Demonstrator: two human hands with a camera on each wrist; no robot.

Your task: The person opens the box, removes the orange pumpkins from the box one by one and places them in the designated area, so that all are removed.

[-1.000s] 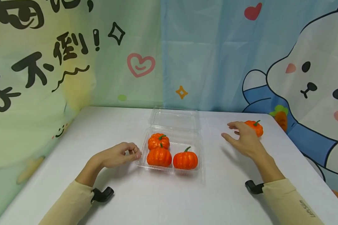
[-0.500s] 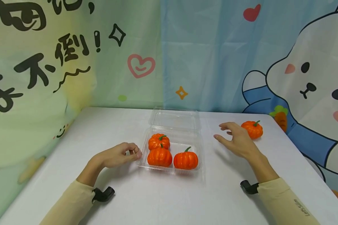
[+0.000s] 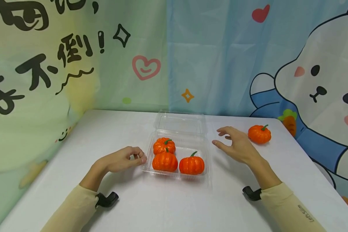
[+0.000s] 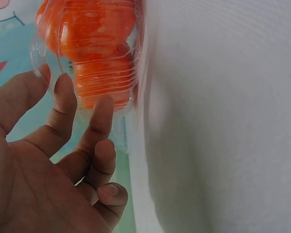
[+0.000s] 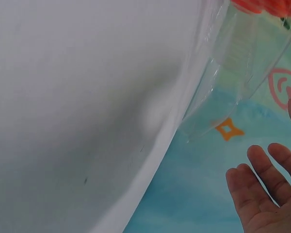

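A clear plastic clamshell box (image 3: 188,141) lies with its lid (image 3: 179,122) folded back on the white table. Two small orange pumpkins, one rear (image 3: 163,145) and one front (image 3: 164,161), occupy its left side; a third pumpkin (image 3: 191,165) sits at front right. My left hand (image 3: 120,159) pinches the box's left rim between thumb and index finger; the left wrist view shows the fingertips (image 4: 64,82) at that edge. To the right of the box, my right hand (image 3: 236,145) hovers with fingers spread and nothing in them.
Another orange pumpkin (image 3: 259,134) with a green stem rests at the table's back right, beyond my right hand. A printed cloth backdrop (image 3: 214,58) hangs along the rear edge of the white table (image 3: 179,206).
My right hand has moved left, away from the lone pumpkin and toward the box, uncovering that pumpkin. The left hand and the box have stayed put.
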